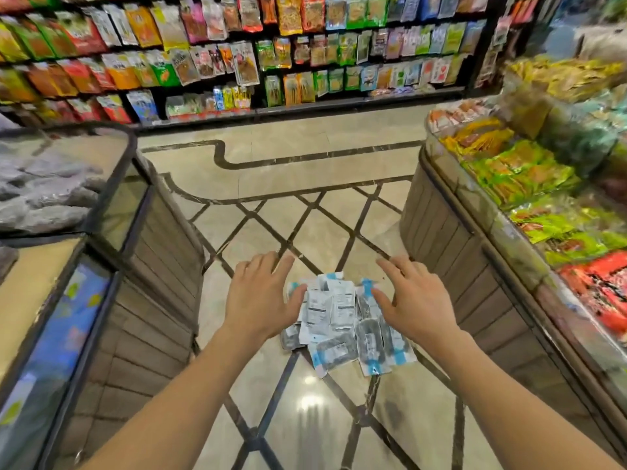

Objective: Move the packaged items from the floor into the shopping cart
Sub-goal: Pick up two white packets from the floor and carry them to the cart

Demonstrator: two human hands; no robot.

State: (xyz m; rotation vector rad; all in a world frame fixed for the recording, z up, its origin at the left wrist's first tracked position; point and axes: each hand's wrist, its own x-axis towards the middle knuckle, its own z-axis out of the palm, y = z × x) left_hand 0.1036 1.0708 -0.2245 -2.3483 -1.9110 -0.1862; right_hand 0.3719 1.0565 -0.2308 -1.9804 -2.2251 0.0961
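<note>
You have one view only, a wide-angle camera on your head, looking forward and down an aisle. Your left hand (259,296) and right hand (415,300) sit near the lens; the floor (305,212) lies below, and the shelves (237,62) stand far ahead.

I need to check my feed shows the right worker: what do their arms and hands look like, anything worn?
Both forearms are bare all the way to the frame's lower edge: no sleeves in view. The left hand and right hand wear no gloves, and no rings, watch or wristband can be seen on the sides shown. No cables or markings either. Anything above the forearms is out of frame.
</note>
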